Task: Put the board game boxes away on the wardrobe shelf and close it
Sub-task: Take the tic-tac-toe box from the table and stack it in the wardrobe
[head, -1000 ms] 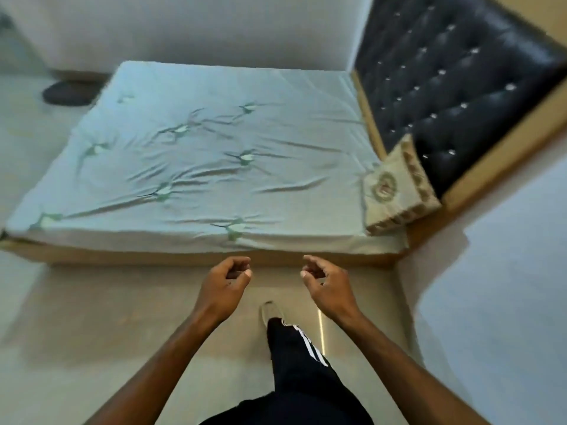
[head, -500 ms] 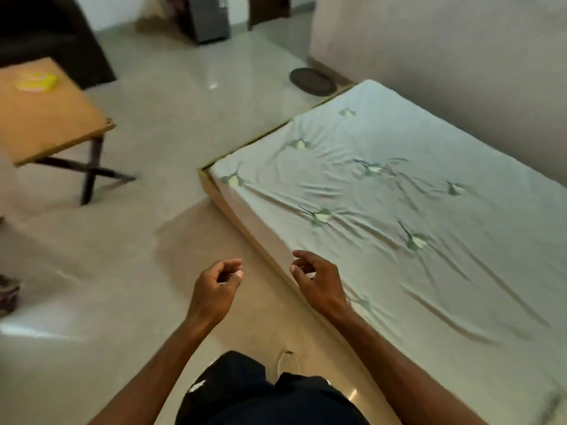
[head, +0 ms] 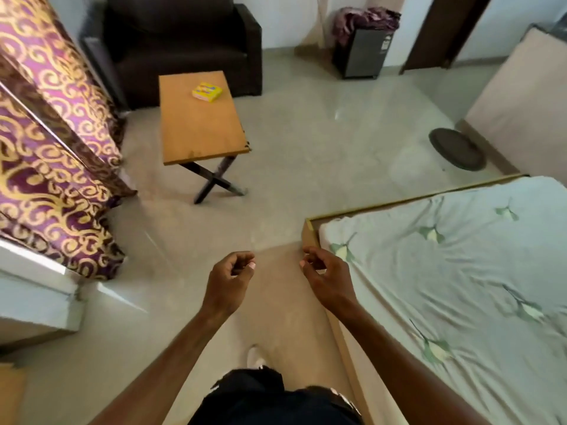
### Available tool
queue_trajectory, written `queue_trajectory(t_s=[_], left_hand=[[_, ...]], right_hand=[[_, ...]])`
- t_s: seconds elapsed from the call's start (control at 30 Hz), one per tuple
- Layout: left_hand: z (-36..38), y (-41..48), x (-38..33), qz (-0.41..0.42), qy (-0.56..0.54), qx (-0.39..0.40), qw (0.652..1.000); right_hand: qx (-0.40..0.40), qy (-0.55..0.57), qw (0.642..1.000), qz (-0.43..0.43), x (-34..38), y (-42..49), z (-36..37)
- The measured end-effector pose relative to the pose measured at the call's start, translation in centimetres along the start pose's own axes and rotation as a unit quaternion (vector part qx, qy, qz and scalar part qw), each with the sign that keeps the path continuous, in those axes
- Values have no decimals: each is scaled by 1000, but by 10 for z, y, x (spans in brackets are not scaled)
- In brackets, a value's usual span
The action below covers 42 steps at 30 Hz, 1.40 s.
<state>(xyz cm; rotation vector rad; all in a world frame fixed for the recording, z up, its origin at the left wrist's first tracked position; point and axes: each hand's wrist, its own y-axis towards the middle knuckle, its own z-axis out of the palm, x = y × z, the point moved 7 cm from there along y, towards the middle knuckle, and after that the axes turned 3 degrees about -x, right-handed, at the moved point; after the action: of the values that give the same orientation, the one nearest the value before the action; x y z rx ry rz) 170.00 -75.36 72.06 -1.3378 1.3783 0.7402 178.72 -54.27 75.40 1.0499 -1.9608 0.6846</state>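
Note:
A small yellow board game box (head: 207,91) lies on the far part of a wooden folding table (head: 199,130) ahead and to the left. My left hand (head: 228,282) and my right hand (head: 326,279) hang in front of me over the floor, well short of the table. Both have their fingers loosely curled and hold nothing. No wardrobe shelf is in view.
A bed (head: 460,286) with a pale green sheet fills the right side, its wooden corner close to my right hand. Purple and gold curtains (head: 52,142) hang at the left. A dark armchair (head: 184,41) stands behind the table. A dark round mat (head: 457,148) lies on the floor.
My view has swung left, from the bed and headboard to the room with the table and armchair. Both hands stay raised in front of me, empty and curled.

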Motion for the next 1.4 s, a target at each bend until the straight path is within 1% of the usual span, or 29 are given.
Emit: queue_trajectory(t_s=[0.03, 0.17, 0.27, 0.37, 0.43, 0.57, 0.67, 0.7, 0.77, 0.8, 0.9, 1.07, 1.27, 1.4], left_hand=[[-12, 35, -10, 6, -6, -13, 1000], [-38, 121, -35, 5, -17, -35, 999], [-50, 191, -41, 1, -17, -46, 999], [-55, 253, -46, -8, -9, -52, 999], [-58, 315, -51, -16, -8, -62, 998], [-64, 422, -79, -27, 0, -87, 996], [-67, 497, -106, -15, -8, -103, 994], [-69, 504, -114, -9, -7, -106, 994], [-73, 559, -122, -17, -13, -118, 993], [-72, 562, -124, -16, -16, -112, 993], [-76, 657, -128, -32, -52, -120, 991], [-83, 800, -127, -51, -70, -125, 988], [-96, 957, -148, -70, -17, -100, 992], [-110, 1044, -149, -105, -19, -122, 987]], right_hand=[[3, 10, 1000, -6, 16, 33, 14], [20, 17, 1000, -15, 50, 122, 49], [36, 24, 999, -19, 71, 196, 79], [47, 27, 998, -32, 88, 262, 102], [53, 26, 998, -35, 101, 325, 122], [80, 18, 996, -44, 131, 436, 149], [101, 8, 993, -53, 157, 516, 169], [101, 8, 993, -58, 163, 524, 170], [109, 2, 992, -58, 178, 582, 187], [109, 4, 992, -64, 180, 585, 188], [123, -2, 990, -64, 199, 677, 220], [145, -18, 988, -58, 221, 809, 274], [155, -35, 987, -32, 255, 945, 327], [173, -31, 984, -2, 274, 1027, 364]])
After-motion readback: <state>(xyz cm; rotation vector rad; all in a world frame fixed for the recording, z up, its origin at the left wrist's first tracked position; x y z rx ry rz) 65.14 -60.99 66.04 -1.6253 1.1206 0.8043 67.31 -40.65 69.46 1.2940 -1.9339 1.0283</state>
